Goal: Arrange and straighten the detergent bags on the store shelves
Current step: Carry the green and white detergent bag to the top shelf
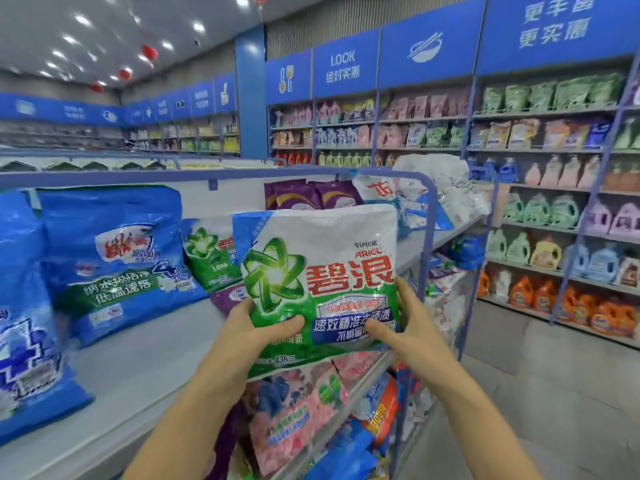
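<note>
Both hands hold one green bag (318, 282) upright at the centre of the view, its printed face toward the camera, lifted above the front edge of the shelf (138, 368). The left hand (256, 327) grips the bag's lower left corner, at 7 o'clock on the bag, with the thumb pressed flat on the front and the fingers curled out of sight behind. The right hand (401, 327) grips the lower right side, at 4 o'clock, thumb likewise on the front and fingers wrapped round the edge.

At 9 o'clock from the held bag a second green bag (207, 251) leans at the back of the shelf, partly covered by it. Further toward 9 o'clock stands a big blue bag (114, 258), tilted backward, and another blue bag (24, 306) fills the left edge of the view. At 12 o'clock two purple bags (311, 195) stand side by side behind the held one. At 8 o'clock a purple pack (225, 299) lies under the left hand's knuckles, mostly hidden, probably flat on the shelf. At 6 o'clock pink bags (294, 410) sit on the tier below. At 3 o'clock, across the aisle, wall shelves (540, 188) carry rows of bottles (540, 296).
</note>
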`<state>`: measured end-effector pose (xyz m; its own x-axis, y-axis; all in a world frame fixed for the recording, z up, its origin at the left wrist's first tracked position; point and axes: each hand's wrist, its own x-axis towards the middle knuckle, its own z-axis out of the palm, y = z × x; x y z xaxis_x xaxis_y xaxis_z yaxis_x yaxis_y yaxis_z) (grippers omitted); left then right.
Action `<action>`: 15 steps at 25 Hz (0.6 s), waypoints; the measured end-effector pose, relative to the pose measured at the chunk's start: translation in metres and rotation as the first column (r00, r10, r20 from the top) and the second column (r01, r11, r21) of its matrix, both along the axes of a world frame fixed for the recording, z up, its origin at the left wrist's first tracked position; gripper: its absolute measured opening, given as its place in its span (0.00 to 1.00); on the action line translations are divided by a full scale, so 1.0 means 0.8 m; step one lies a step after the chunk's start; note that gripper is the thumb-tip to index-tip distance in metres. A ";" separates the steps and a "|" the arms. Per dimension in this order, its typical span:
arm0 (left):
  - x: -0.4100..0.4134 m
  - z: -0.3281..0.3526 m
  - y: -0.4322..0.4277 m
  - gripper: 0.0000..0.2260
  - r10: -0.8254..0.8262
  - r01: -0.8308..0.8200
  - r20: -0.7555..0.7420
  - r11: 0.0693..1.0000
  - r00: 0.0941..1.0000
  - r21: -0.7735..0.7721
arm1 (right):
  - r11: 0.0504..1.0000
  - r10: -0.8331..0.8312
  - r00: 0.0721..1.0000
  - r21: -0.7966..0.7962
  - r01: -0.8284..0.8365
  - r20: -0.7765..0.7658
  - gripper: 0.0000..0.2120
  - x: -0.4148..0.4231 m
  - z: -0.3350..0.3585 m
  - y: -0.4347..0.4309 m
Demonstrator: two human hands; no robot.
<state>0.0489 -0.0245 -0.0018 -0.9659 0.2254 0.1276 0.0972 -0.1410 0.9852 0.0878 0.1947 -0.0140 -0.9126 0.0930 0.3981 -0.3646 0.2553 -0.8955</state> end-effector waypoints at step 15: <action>-0.222 0.042 0.008 0.14 0.527 -0.522 0.011 0.845 0.850 -0.113 | 0.841 0.521 0.852 0.137 -0.523 0.057 0.29 -0.367 0.053 0.000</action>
